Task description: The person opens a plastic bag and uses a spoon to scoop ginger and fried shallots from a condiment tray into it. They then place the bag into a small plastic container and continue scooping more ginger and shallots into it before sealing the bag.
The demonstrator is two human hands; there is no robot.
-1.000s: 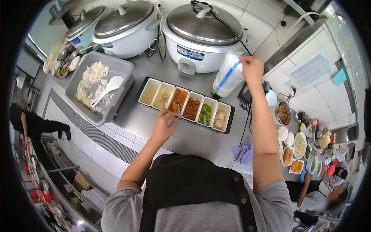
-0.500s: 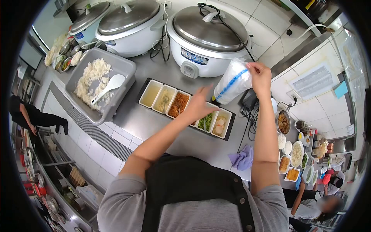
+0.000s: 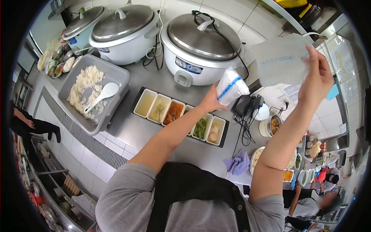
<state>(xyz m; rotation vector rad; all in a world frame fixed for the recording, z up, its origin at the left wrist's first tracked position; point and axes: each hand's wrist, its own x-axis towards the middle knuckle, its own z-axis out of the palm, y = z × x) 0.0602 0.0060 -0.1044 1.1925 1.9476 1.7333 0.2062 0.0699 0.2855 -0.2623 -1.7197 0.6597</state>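
My left hand [image 3: 212, 99] is wrapped round the lower end of a roll of plastic bags [image 3: 232, 88], white with a blue stripe, in front of the nearest rice cooker. Up at the right, my right hand [image 3: 317, 79] pinches the edge of a single translucent plastic bag [image 3: 280, 60] with a faint blue stripe. This bag spreads out to the left of my fingers, blurred by motion and apart from the roll. Below my left forearm lies a black tray [image 3: 222, 144] of white tubs, with chopped greens [image 3: 200, 128] and an orange-brown shredded filling [image 3: 173, 113] among them.
Large rice cookers [image 3: 201, 38] line the wall. At the left, a grey tub [image 3: 116, 101] holds rice [image 3: 87, 83] and a white paddle [image 3: 102, 96]. A purple cloth [image 3: 237, 162], black adapters with cables [image 3: 247, 108] and food dishes lie to the right. Other people stand at both sides.
My right hand has moved up and right with a bag pulled off the roll. My left hand has moved from above the tubs onto the roll and closed round it.
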